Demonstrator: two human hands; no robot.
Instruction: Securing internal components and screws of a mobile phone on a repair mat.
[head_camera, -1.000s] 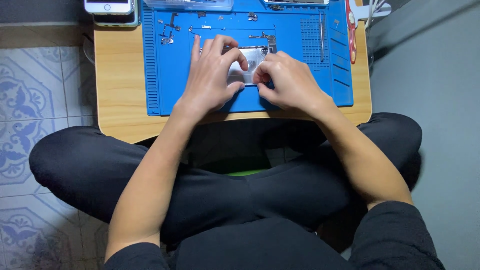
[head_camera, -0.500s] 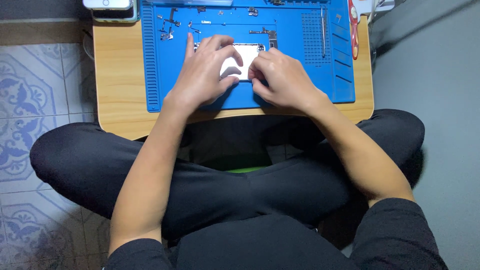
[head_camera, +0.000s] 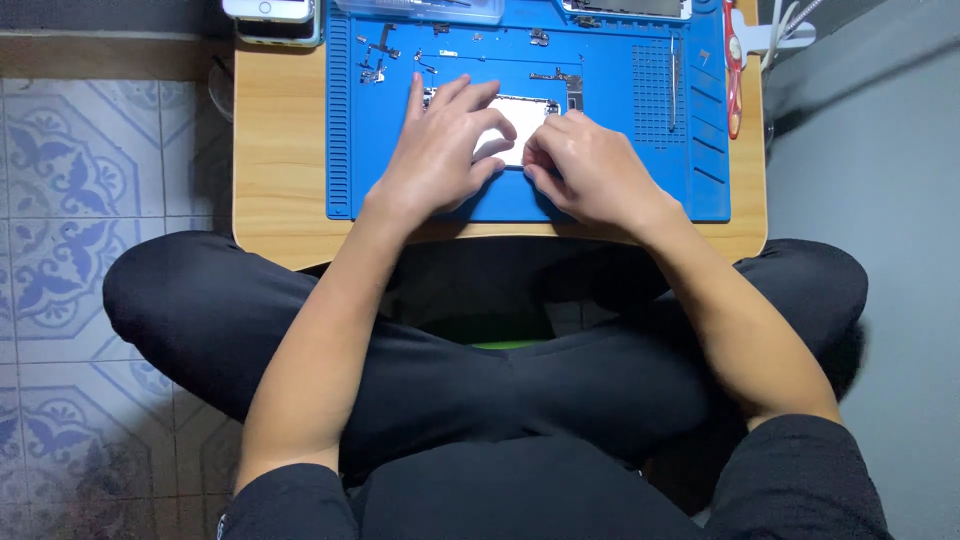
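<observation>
Blue mat (head_camera: 600, 190) center: our left hand (head_camera: 440, 150) and right hand (head_camera: 590, 170) both pinch the silvery phone part (head_camera: 520, 120) there.

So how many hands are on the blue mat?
2: the left hand and the right hand, both on the pale flat device mid blue mat; none seem hidden.

Even, fairly bright overhead light, soft shadows, sharp focus, slight darkening toward the bottom.

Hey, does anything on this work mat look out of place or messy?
Nothing stands out. Both hands, left and right, rest on a silvery plate on the blue mat; small loose parts lie scattered but within the mat's upper area.
</observation>
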